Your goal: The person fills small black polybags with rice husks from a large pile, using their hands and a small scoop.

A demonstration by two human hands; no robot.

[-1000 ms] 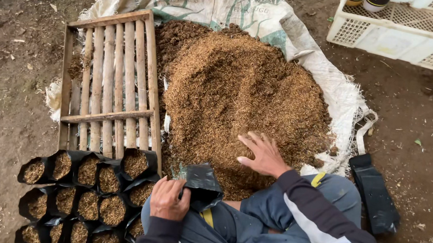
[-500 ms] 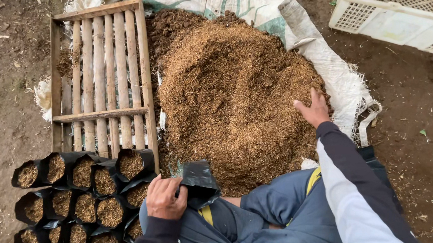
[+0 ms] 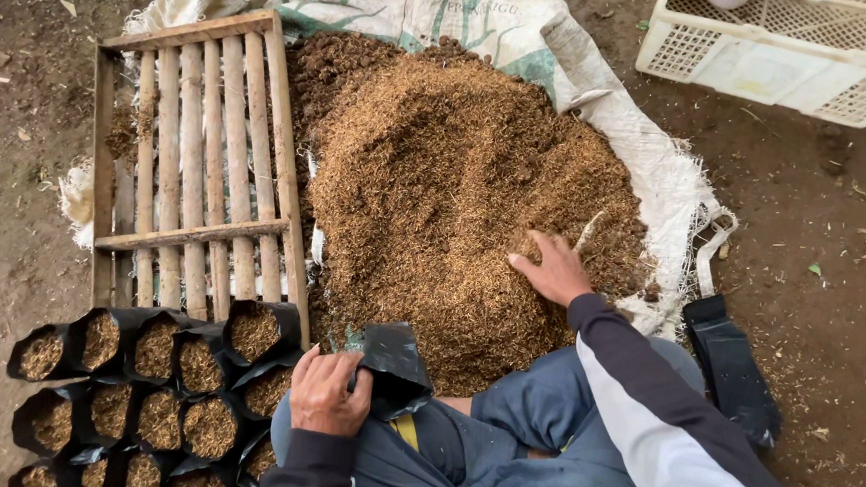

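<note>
A big heap of brown husk-like material lies on a white woven sack spread on the dirt. My right hand rests palm down in the heap's near right side, fingers spread and partly sunk in the husks. My left hand grips an empty black plastic grow bag by its rim, held over my lap at the heap's near edge. Several black grow bags filled with the same material stand packed together just left of my left hand.
A wooden slatted frame lies flat to the left of the heap. A white plastic crate stands at the top right. A flat stack of black bags lies on the ground by my right knee. Bare dirt surrounds everything.
My right hand swung from the heap's near middle out to its far right edge, then came back down to the near right side. My left hand kept holding the black bag.
</note>
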